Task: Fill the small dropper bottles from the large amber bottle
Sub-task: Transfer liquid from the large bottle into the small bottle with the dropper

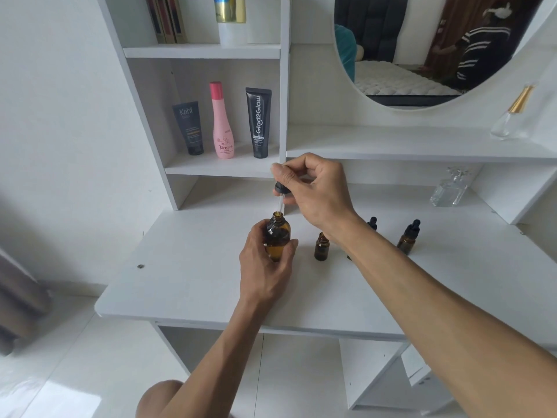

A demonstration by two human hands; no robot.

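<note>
A bedroom in a home, seen at a white dressing table.

The white table has open shelves at its back, and a large round mirror hangs beside them. On one shelf stand care products: a dark grey tube, a pink bottle and a black tube. Higher up are some books and a white bottle with a gold band. Two clear glass perfume bottles stand on the right side. The mirror shows a bed with a white quilted cover and a person in a striped top. The floor has shiny white tiles, and a grey curtain hangs at the left edge.
</note>
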